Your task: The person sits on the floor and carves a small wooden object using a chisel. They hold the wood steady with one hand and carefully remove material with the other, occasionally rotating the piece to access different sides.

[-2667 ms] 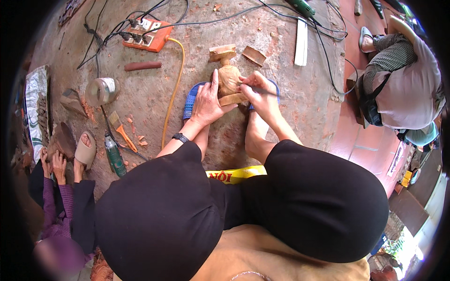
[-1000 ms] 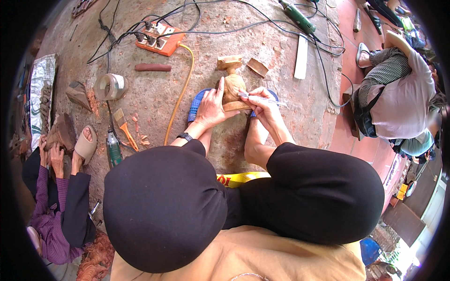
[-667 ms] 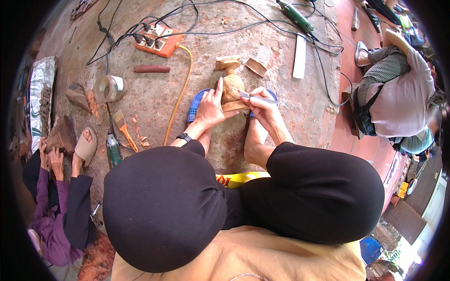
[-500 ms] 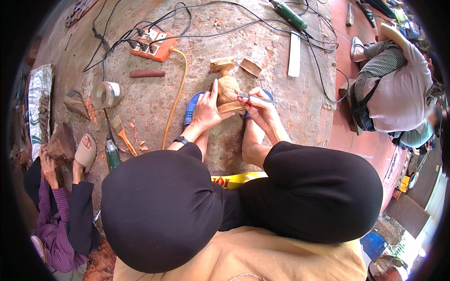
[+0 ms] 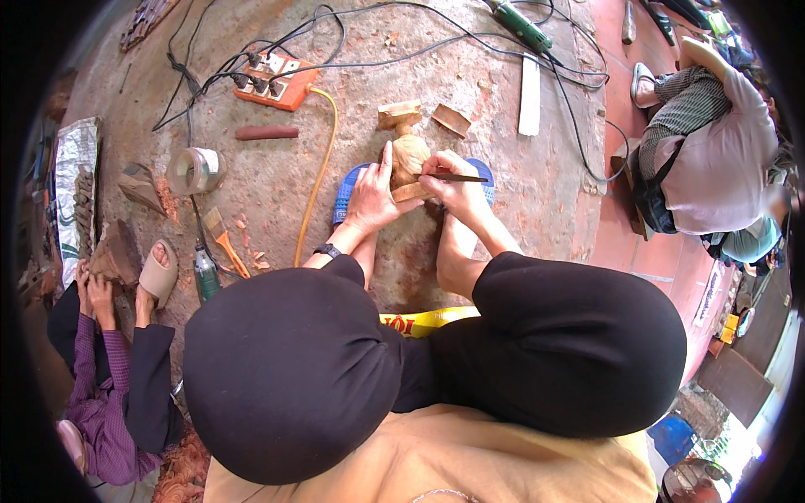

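Note:
A light brown wooden carving (image 5: 411, 156) stands between my feet, with a rounded middle, a narrow neck and a blocky top. My left hand (image 5: 371, 199) grips its near left side, fingers pointing up along it. In my right hand (image 5: 459, 186) a thin, flat metal tool (image 5: 463, 178) is pinched, its dark length jutting right past the fingers. The tool's other end is at the carving's right side; the fingers partly hide the contact. A curved wood offcut (image 5: 451, 120) lies just beyond the carving.
Ahead left sits an orange power strip (image 5: 289, 90) with black cables and a yellow cord (image 5: 322, 180). A red-brown stick (image 5: 267, 132), brush (image 5: 225, 243), jar (image 5: 194, 171) and green power tool (image 5: 205, 275) lie left. Another green tool (image 5: 521, 29) is far right. Co-workers sit on both sides.
My right hand has turned and shifted slightly left against the carving. The tool's broad grey face has given way to a dark, narrow side. My left hand keeps its hold.

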A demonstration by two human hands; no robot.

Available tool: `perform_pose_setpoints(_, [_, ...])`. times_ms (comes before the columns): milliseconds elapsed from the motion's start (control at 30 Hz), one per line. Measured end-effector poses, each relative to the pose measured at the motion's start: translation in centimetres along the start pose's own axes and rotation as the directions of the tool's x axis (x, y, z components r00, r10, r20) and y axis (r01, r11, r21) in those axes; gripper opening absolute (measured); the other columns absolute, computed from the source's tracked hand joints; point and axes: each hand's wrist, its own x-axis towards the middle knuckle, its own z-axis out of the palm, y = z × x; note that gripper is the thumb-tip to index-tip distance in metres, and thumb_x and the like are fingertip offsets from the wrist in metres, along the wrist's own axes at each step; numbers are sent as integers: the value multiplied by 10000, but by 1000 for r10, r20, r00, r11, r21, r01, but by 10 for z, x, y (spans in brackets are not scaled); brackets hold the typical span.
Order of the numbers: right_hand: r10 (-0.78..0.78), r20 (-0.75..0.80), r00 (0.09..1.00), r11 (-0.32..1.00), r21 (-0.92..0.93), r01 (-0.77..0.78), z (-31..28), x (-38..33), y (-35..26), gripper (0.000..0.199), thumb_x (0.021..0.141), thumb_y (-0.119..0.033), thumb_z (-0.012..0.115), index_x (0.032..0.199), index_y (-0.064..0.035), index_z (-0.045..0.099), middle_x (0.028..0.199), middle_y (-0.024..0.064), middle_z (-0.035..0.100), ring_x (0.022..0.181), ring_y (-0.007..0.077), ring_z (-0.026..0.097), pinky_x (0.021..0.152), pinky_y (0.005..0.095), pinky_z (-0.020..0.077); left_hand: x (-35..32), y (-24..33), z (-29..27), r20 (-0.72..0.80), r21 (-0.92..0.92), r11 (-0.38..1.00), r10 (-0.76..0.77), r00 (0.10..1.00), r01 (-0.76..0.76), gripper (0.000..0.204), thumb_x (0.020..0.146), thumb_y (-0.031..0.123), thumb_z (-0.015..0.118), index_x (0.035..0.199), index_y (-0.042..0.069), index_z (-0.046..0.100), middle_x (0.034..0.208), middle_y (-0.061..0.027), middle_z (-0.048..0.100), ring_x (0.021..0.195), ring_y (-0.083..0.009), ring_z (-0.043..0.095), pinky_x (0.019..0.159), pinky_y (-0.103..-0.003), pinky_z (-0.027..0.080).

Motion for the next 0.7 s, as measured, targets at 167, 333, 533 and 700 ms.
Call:
perform_pose_setpoints(167, [-167, 81, 983, 969, -173, 179, 13, -7, -23, 109, 822, -21, 702, 885, -55, 619, 807, 142, 646, 757, 288, 672, 685, 384, 528, -6, 1, -2, -14, 61, 998, -5, 1000, 6, 1341, 674, 566, 893, 1621, -30, 154, 1133, -250, 611, 1014, -424, 598, 947, -494, 491])
perform_pose_setpoints(333, [-207, 108, 973, 941, -251, 228, 9, -4, -18, 118, 840, -21, 705, 903, -32, 605, 855, 155, 636, 812, 343, 673, 715, 394, 537, 0, 1, -1, 26, 17, 1000, -18, 1000, 18, 1348, 676, 545, 900, 1621, -30, 131, 1144, -251, 612, 1045, -426, 596, 962, -492, 489])
perform_pose_setpoints(533, [-271, 5, 963, 949, -169, 268, 6, -3, -11, 120, 836, -19, 709, 865, -20, 593, 883, 156, 638, 880, 379, 697, 710, 423, 546, 1, 6, -7, 13, 20, 1000, -10, 1000, 10, 1354, 681, 546, 899, 1623, -30, 115, 1091, -242, 625, 1017, -411, 617, 942, -471, 497])
perform_pose_setpoints(700, [-282, 130, 950, 889, -338, 310, 7, -4, -31, 155, 824, -66, 738, 878, -26, 599, 894, 158, 653, 865, 394, 678, 721, 434, 544, -3, 3, -6, -12, 21, 1000, 7, 1000, -7, 1358, 678, 543, 899, 1624, -28, 110, 1072, -229, 630, 993, -404, 619, 928, -459, 496])
